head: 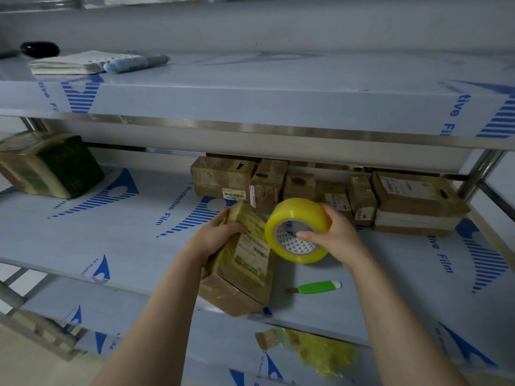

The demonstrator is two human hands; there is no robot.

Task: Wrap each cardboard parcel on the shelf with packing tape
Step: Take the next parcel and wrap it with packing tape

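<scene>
Left hand (214, 235) grips parcel (239, 263) on shelf (139, 246), fingers curled over its top; right hand (331, 238) fingers clamp tape roll (296, 231) just beside parcel. Green cutter (316, 287) nearby.

Packing room: steel shelving (278, 132) stacked with parcels (412, 196)

Parcels (328, 190) crowd shelf rear; left shelf (111, 232) bare

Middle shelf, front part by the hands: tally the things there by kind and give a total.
Cardboard parcel: 1
Packing tape roll: 1
Green-handled knife: 1
Total: 3
</scene>
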